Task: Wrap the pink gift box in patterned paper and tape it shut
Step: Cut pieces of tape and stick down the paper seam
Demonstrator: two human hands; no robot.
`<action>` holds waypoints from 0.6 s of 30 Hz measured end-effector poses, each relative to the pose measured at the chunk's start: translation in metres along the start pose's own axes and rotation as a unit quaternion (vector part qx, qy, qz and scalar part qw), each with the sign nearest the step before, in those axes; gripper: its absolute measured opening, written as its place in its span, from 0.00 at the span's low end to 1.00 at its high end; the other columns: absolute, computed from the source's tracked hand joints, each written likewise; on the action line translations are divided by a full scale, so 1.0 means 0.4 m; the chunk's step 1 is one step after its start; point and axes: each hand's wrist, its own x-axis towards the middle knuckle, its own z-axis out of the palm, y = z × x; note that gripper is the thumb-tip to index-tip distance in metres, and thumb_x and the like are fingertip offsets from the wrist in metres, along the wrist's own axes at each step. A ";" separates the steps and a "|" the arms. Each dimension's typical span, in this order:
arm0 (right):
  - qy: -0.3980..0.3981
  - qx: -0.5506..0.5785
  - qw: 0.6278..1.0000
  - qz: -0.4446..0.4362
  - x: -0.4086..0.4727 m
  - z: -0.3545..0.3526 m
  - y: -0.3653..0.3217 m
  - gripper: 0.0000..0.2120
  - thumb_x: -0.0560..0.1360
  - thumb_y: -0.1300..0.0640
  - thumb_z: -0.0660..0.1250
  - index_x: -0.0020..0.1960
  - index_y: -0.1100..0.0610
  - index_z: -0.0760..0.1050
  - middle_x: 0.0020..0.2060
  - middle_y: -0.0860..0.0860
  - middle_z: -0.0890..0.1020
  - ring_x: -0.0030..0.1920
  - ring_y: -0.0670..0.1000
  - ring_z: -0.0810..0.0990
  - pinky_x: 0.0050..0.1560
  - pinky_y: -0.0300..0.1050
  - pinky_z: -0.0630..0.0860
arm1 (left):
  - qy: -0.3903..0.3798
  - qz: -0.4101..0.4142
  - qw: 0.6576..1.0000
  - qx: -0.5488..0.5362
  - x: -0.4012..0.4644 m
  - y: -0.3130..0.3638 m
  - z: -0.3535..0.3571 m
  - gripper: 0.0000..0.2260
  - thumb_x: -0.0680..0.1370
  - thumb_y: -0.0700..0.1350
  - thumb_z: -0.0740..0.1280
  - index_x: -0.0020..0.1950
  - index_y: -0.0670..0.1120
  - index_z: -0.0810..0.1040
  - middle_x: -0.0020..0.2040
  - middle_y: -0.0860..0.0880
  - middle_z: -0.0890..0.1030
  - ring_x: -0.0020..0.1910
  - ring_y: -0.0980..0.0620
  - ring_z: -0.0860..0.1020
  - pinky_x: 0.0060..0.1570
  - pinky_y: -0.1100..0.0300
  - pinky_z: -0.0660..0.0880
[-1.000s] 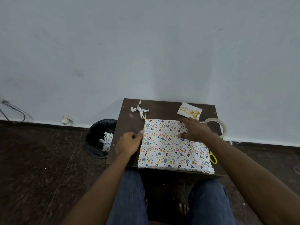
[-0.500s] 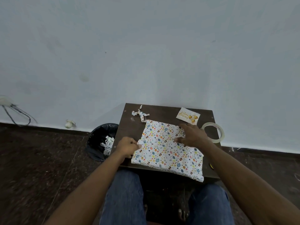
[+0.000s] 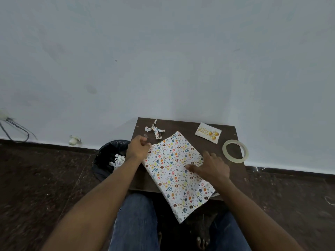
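Head-worn wide-angle view, facing forward and down from a seated person.

A single camera sits above the person's lap, so both forearms enter from the bottom edge and the blue-jeaned knees (image 3: 137,221) fill the lower centre. The small dark brown wooden tabletop (image 3: 183,125) lies close below, in the lower middle of the picture, within arm's reach. The plain pale wall (image 3: 163,57) behind it takes up the whole upper half, and the dark speckled floor (image 3: 41,178) spreads to both sides. Straight lines bow toward the edges, as a wide lens gives. No second view shares the scene.
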 end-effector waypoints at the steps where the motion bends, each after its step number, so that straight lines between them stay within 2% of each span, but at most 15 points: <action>1: 0.005 0.008 1.000 0.006 -0.005 0.001 0.000 0.46 0.64 0.20 0.60 0.70 0.50 0.66 0.65 0.52 0.74 0.66 0.56 0.73 0.57 0.56 0.74 | 0.022 0.004 1.000 -0.001 -0.012 0.003 0.003 0.13 0.77 0.45 0.71 0.60 0.48 0.77 0.58 0.48 0.78 0.55 0.48 0.78 0.50 0.56 0.74; 4: 0.004 0.021 1.000 0.011 -0.008 0.001 0.003 0.46 0.64 0.20 0.60 0.71 0.50 0.66 0.66 0.52 0.73 0.67 0.57 0.71 0.58 0.57 0.74 | 0.074 0.009 0.997 0.000 -0.077 -0.001 0.015 0.21 0.77 0.47 0.69 0.69 0.49 0.71 0.68 0.47 0.70 0.64 0.45 0.74 0.61 0.48 0.73; 7: -0.009 0.055 0.998 -0.011 -0.006 0.007 0.028 0.42 0.68 0.23 0.59 0.71 0.51 0.66 0.65 0.52 0.74 0.66 0.56 0.73 0.58 0.56 0.74 | 0.101 -0.023 0.995 0.017 -0.159 -0.026 0.039 0.26 0.76 0.48 0.71 0.72 0.48 0.68 0.71 0.45 0.68 0.67 0.42 0.71 0.65 0.44 0.68; 10: 0.038 0.150 0.986 -0.054 -0.014 0.001 0.096 0.26 0.78 0.37 0.62 0.70 0.52 0.69 0.60 0.51 0.77 0.59 0.52 0.77 0.55 0.50 0.75 | 0.094 -0.015 0.995 0.014 -0.219 -0.055 0.077 0.32 0.75 0.50 0.72 0.76 0.46 0.63 0.75 0.43 0.62 0.71 0.40 0.66 0.64 0.44 0.67; 12: 0.068 0.119 0.985 -0.108 -0.027 -0.010 0.156 0.20 0.79 0.46 0.64 0.69 0.52 0.72 0.57 0.49 0.78 0.57 0.52 0.77 0.52 0.47 0.74 | 0.059 0.002 0.998 0.030 -0.236 -0.066 0.102 0.36 0.76 0.53 0.71 0.78 0.46 0.58 0.79 0.42 0.55 0.74 0.39 0.62 0.68 0.43 0.65; 14: 0.047 0.046 0.986 -0.155 -0.040 -0.016 0.215 0.22 0.75 0.46 0.64 0.67 0.50 0.73 0.57 0.49 0.77 0.59 0.53 0.76 0.53 0.48 0.74 | 0.020 0.004 0.999 0.040 -0.242 -0.060 0.122 0.37 0.77 0.56 0.68 0.80 0.47 0.53 0.80 0.43 0.48 0.76 0.37 0.58 0.72 0.41 0.62; 16: -0.002 -0.033 0.983 -0.183 -0.052 -0.016 0.259 0.28 0.72 0.40 0.62 0.69 0.48 0.72 0.61 0.48 0.75 0.63 0.53 0.74 0.57 0.50 0.74 | -0.005 0.006 0.999 0.046 -0.237 -0.047 0.132 0.37 0.78 0.56 0.67 0.80 0.48 0.50 0.80 0.43 0.43 0.77 0.36 0.56 0.73 0.42 0.60; 18: -0.030 -0.110 0.970 -0.213 -0.061 -0.007 0.281 0.35 0.71 0.32 0.63 0.74 0.46 0.66 0.66 0.47 0.71 0.67 0.52 0.70 0.62 0.51 0.72 | -0.022 0.005 0.999 0.038 -0.221 -0.043 0.132 0.38 0.79 0.56 0.66 0.81 0.48 0.48 0.80 0.44 0.39 0.77 0.36 0.53 0.73 0.43 0.59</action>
